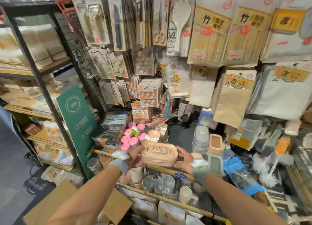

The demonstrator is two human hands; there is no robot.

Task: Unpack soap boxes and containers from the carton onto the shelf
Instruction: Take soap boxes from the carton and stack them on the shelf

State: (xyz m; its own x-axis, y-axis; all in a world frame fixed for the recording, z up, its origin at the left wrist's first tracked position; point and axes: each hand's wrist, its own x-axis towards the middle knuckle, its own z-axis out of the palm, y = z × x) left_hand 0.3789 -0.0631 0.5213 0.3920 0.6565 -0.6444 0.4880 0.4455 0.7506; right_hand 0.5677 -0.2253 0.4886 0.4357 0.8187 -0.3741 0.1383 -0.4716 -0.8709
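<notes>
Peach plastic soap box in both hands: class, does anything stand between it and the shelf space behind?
Yes. A second peach soap box stands directly behind the held peach plastic soap box, pink-lidded jars beside it on the left. The dark shelf patch to the right looks bare.

Two hands [135, 157] [183, 159], one held soap box [159, 154], one green sign [76, 121]

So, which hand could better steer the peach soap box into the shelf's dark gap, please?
Probably the right hand: it holds the end of the peach plastic soap box nearest the dark gap.
</notes>
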